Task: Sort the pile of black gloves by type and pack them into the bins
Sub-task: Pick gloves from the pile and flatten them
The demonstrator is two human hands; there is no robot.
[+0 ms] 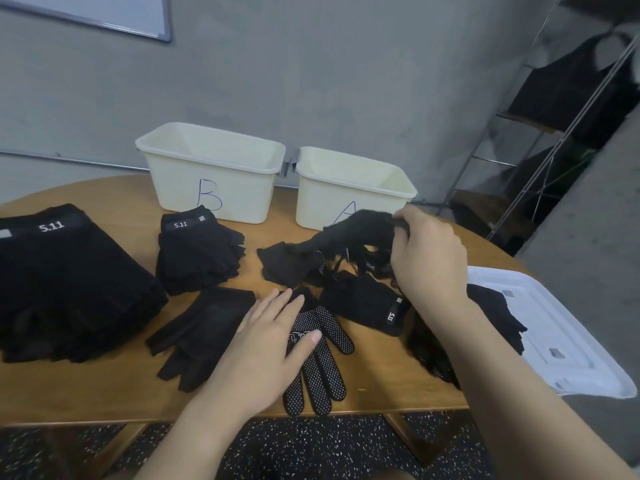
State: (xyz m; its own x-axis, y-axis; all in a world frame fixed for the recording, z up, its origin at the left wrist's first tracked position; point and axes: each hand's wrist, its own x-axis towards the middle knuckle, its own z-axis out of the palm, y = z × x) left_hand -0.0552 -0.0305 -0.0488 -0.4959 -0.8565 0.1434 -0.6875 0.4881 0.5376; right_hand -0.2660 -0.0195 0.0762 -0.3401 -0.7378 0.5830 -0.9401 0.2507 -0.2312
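The right hand (427, 252) pinches a limp glove (349, 233) lifted just before bin A (356, 188), cuff trailing leftward, while the flat left hand (277, 336) presses the dotted glove (322, 362) on the surface (381, 372).

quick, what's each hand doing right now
Left hand: open, fingers flat on the dotted glove.
Right hand: closed, gripping a black glove lifted off the pile, in front of bin A.

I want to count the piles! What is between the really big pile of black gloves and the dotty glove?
In the head view, a plain black glove lies flat between the big stack and the dotted glove.
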